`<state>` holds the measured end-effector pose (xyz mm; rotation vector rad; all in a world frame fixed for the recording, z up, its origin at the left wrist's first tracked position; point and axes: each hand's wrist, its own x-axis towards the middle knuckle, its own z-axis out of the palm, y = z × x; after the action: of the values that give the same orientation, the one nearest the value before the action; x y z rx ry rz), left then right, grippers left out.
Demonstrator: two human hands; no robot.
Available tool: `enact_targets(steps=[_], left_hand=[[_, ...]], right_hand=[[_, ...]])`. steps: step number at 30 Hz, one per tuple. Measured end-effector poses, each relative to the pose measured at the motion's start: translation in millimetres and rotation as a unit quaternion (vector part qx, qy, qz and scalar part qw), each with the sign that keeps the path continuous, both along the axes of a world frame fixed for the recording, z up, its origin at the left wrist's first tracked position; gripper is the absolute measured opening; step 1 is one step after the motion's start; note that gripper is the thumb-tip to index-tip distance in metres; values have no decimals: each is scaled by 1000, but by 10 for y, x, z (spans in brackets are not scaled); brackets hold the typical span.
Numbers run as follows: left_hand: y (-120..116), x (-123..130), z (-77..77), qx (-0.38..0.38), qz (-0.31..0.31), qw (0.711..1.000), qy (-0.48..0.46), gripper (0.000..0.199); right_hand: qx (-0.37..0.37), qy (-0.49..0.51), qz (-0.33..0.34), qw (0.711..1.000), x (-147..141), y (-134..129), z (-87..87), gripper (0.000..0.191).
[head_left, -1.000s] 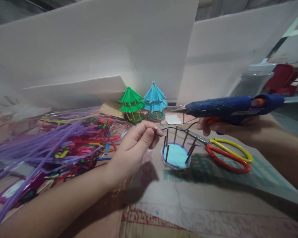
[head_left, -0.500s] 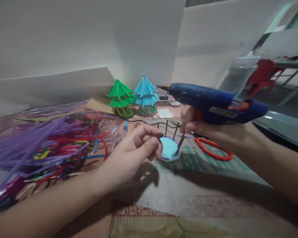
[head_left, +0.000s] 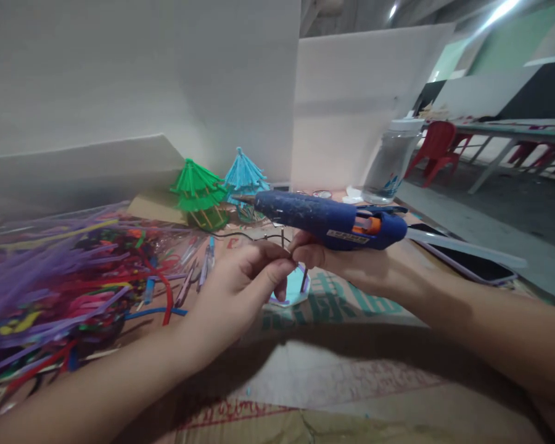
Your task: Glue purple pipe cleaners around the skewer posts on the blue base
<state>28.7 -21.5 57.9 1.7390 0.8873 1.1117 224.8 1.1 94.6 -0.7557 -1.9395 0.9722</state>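
My right hand (head_left: 321,256) is wrapped round the handle of a blue glue gun (head_left: 309,216), whose nozzle points left. Its fingertips meet those of my left hand (head_left: 254,277), which is pinched; whatever lies between its fingers is too small to make out. Just behind and below the hands sits a light blue base (head_left: 296,287) with a purple edge and thin dark sticks standing on it, partly hidden by my fingers.
Purple and red craft stems (head_left: 74,277) heap at the left. Green (head_left: 197,185) and blue (head_left: 244,169) roofed models stand at the back. A clear bottle (head_left: 388,163) and a phone (head_left: 467,256) are at the right.
The view has turned right, so the models and the base appear further left. My right hand has come to my left hand, and the glue gun sits lower in view.
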Motion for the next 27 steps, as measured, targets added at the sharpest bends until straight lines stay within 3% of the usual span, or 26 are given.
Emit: enact_targets(steps=[4, 10, 14, 20, 27], left_hand=[[-34, -32, -15, -57, -54, 997, 10, 41], [-49, 12, 37, -123, -139, 979, -79, 39], [-55, 2, 24, -160, -158, 968, -110, 41], [-44, 1, 27, -162, -122, 976, -80, 44], [-91, 19, 50, -96, -19, 994, -47, 32]], right_hand=[[-8, -2, 93, 996, 8, 40, -43, 30], [-44, -52, 177, 982, 122, 91, -25, 23], [-81, -24, 193, 977, 98, 58, 31, 15], [-134, 86, 191, 969, 9, 83, -45, 10], [-108, 53, 97, 988, 28, 91, -104, 12]])
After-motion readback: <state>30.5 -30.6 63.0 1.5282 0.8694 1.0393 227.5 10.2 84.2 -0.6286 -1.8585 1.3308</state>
